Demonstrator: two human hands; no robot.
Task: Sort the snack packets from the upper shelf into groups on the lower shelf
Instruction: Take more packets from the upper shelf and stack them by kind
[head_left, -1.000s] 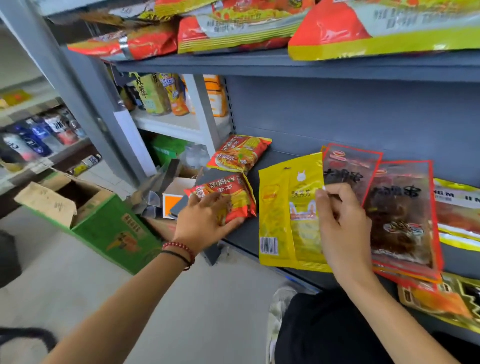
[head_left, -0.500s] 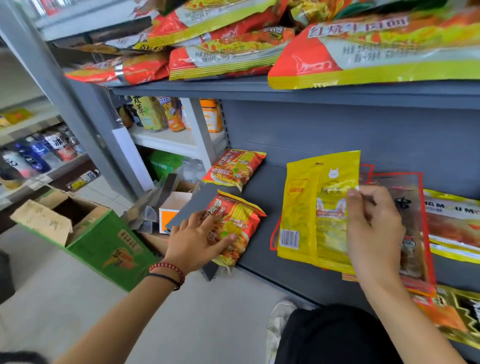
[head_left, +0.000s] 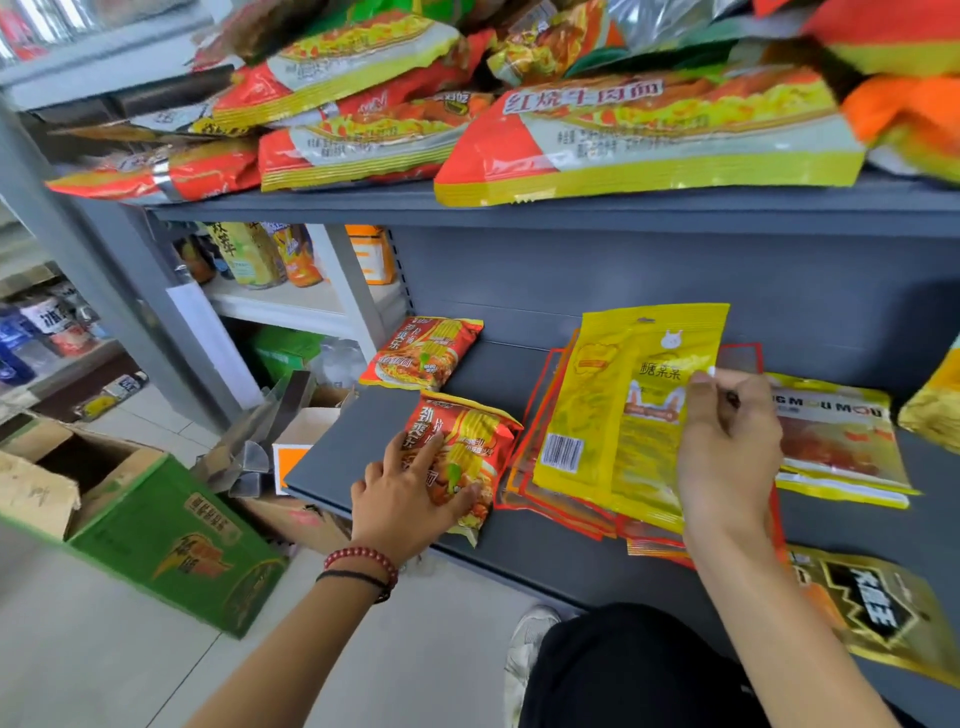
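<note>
Snack packets (head_left: 644, 140) lie heaped on the upper shelf (head_left: 571, 210), most of them red and yellow noodle bags overlapping one another. On the lower shelf (head_left: 561, 551) a red noodle packet (head_left: 467, 447) lies near the front edge, and the left hand (head_left: 410, 499) rests flat on its near left corner with fingers spread, a released grip pressing rather than holding. A second red noodle packet (head_left: 423, 353) lies just beyond it, against the back panel. To the right, the right hand (head_left: 727, 452) pinches the right edge of a yellow packet (head_left: 623, 410), grip clenched on it between thumb and fingers, holding it tilted over a stack of red-bordered packets (head_left: 550, 499) that lies on the shelf. Right of that stack lies a yellow-edged packet (head_left: 841, 441), and nearer, at the shelf's front right, a gold and black packet (head_left: 878, 613). On the floor to the left stands an open green cardboard box (head_left: 171, 540); its contents are hidden.
</note>
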